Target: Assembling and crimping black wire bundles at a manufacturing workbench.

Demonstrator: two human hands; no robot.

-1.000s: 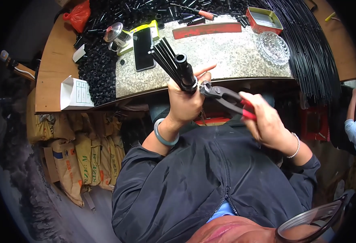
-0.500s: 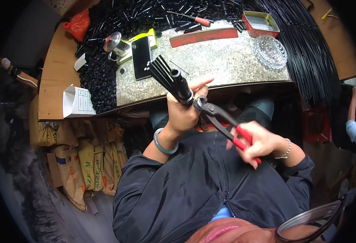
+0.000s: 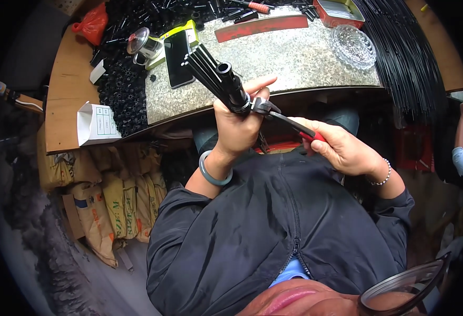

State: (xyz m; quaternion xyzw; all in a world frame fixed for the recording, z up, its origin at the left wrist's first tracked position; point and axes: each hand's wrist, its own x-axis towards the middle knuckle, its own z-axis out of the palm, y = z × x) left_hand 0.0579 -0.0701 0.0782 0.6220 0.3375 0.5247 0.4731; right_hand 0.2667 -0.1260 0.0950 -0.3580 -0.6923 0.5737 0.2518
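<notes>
Speckled grey stone first: the slab (image 3: 289,58) fills the upper middle of the frame, its near edge crossing behind the work; the sheaf of long black rods (image 3: 405,58) lies at upper right, well apart from your hands, so elbow room looks adequate.

Next, your right hand (image 3: 350,150), right of centre; fingers closed round the red grips of the pincers (image 3: 285,120), whose dark head reaches left to the work; whether the jaws bite or only touch, cannot tell. Your left hand (image 3: 236,129), centre of frame; fingers curled round the lower end of the black tube (image 3: 232,87) and the cluster of thin rods (image 3: 206,71) beside it, index finger stretched out to the right; tube and rods lean together toward upper left, held in the air.

Smallest, the pale ring (image 3: 249,104) low on the tube, right by the pincer head; wire or band, too small to tell; care likely counts most at this spot.

For a good job: seat the head square before squeezing; press evenly, since a slanted bite could score the tube; brace your left wrist against the pull; tuck that outstretched finger clear, as a slip might pinch it; hold the rods snug so none slides out.
</notes>
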